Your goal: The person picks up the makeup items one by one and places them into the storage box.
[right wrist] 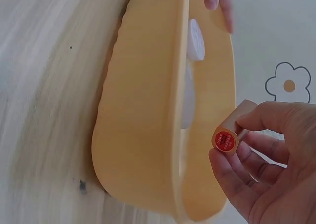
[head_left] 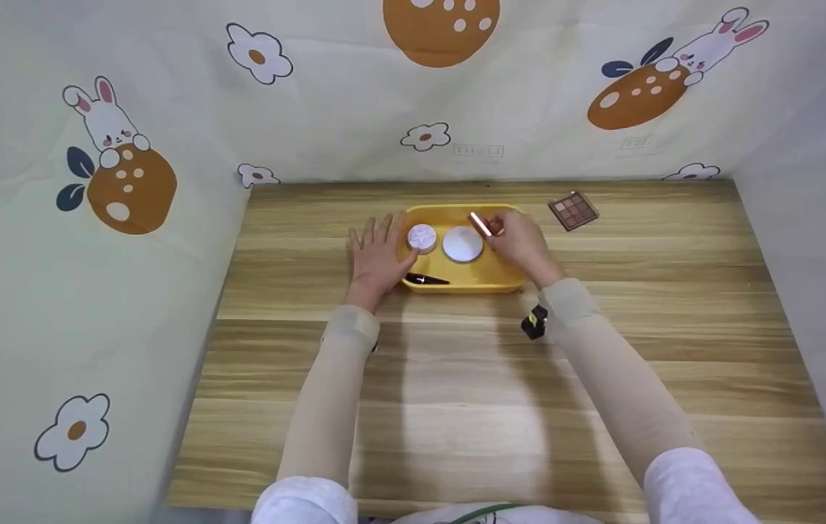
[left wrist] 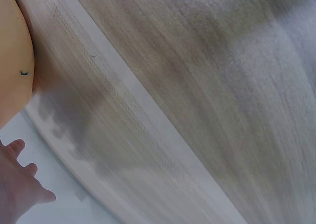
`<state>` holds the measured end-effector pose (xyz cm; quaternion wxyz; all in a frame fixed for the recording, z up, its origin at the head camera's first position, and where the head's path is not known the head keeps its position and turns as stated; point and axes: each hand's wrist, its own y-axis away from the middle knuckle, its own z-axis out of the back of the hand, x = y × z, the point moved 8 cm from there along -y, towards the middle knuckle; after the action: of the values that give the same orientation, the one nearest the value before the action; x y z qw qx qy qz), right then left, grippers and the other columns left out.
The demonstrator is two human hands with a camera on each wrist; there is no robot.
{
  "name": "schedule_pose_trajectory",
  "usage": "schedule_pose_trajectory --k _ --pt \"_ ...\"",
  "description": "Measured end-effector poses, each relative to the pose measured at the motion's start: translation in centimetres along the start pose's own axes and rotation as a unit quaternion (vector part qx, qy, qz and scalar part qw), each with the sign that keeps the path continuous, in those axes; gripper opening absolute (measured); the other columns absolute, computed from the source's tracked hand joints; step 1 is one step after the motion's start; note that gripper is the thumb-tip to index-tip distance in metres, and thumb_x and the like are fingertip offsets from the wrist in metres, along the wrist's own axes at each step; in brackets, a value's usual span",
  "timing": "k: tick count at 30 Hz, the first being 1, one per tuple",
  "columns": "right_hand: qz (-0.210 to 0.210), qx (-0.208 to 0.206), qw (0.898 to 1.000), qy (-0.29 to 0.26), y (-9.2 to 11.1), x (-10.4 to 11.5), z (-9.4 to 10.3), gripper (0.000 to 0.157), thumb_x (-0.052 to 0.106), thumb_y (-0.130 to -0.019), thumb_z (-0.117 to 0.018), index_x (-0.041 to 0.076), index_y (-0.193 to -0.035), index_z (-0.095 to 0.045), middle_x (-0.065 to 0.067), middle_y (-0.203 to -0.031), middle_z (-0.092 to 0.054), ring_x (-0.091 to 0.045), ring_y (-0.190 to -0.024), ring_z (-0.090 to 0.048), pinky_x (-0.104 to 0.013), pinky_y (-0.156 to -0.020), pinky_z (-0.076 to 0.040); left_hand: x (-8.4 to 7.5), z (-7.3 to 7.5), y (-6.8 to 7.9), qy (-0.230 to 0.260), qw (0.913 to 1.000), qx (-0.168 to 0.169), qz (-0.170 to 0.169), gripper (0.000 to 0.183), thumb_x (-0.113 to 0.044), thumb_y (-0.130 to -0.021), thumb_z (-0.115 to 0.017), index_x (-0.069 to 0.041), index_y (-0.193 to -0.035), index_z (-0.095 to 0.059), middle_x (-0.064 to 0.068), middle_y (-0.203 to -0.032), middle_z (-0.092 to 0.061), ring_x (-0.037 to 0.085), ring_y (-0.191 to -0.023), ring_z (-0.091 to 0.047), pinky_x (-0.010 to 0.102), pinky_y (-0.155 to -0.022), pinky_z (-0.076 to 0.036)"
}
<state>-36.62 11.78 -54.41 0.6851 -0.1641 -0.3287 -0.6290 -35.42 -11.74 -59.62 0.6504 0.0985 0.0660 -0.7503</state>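
Note:
My right hand (head_left: 523, 241) pinches a rose-gold lipstick tube (head_left: 480, 224) between thumb and fingers, over the right part of a yellow tray (head_left: 463, 287). In the right wrist view a round red label shows on the end of the lipstick (right wrist: 226, 141). My left hand (head_left: 378, 255) lies at the tray's left rim with its fingers spread and straight. Inside the tray are a small lilac round case (head_left: 422, 237) with a star pattern, a larger pale round compact (head_left: 462, 244), and a slim black tube (head_left: 427, 279) near the front left.
An eyeshadow palette (head_left: 574, 211) lies on the wooden table (head_left: 645, 306) behind and right of the tray. Printed cloth walls (head_left: 340, 102) rise behind the table and along both sides. A small black device (head_left: 533, 323) shows beside my right wrist.

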Motion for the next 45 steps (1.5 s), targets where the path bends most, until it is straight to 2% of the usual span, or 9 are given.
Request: schedule_pose_trajectory --k 14,28,34,45 --pt "0.025 0.02 0.999 0.027 0.2 1.4 -2.7 0.028 0.009 -0.08 -0.066 0.006 -0.108 -0.066 -0.009 -0.095 -0.066 -0.021 -0.086 -0.057 -0.033 -0.076 -0.045 0.0 0.0 0.0 -0.013 0.9999 0.01 0.004 0.075 -0.063 -0.089 -0.036 -0.032 -0.152 -0.009 0.003 -0.157 -0.02 0.033 -0.144 -0.012 0.064 -0.11 -0.003" --pt "0.045 0.052 0.997 0.02 0.0 2.1 -5.4 0.027 0.008 -0.081 -0.065 0.005 -0.107 -0.066 -0.009 -0.092 -0.066 -0.022 -0.083 -0.058 -0.035 -0.075 -0.047 0.1 -0.2 0.0 -0.022 0.9996 0.017 0.011 0.076 -0.064 -0.089 -0.034 -0.034 -0.152 -0.005 0.001 -0.157 -0.019 0.032 -0.144 -0.012 0.064 -0.11 -0.006" --pt "0.054 0.059 0.996 0.033 0.1 2.4 -6.3 0.027 0.005 -0.08 -0.064 0.006 -0.107 -0.067 -0.008 -0.091 -0.067 -0.021 -0.082 -0.059 -0.035 -0.074 -0.047 0.2 -0.2 -0.1 -0.025 0.9996 0.013 0.01 0.076 -0.065 -0.088 -0.033 -0.035 -0.152 -0.005 0.001 -0.157 -0.019 0.032 -0.144 -0.013 0.063 -0.11 -0.008" --pt "0.064 0.067 0.994 0.063 0.2 3.1 -7.6 0.027 0.006 -0.079 -0.066 0.007 -0.106 -0.068 -0.007 -0.091 -0.068 -0.021 -0.086 -0.059 -0.038 -0.078 -0.048 0.1 -0.1 0.0 0.007 0.9999 0.008 0.009 0.075 -0.061 -0.089 -0.04 -0.033 -0.152 -0.01 0.002 -0.156 -0.021 0.033 -0.144 -0.012 0.062 -0.111 -0.006"
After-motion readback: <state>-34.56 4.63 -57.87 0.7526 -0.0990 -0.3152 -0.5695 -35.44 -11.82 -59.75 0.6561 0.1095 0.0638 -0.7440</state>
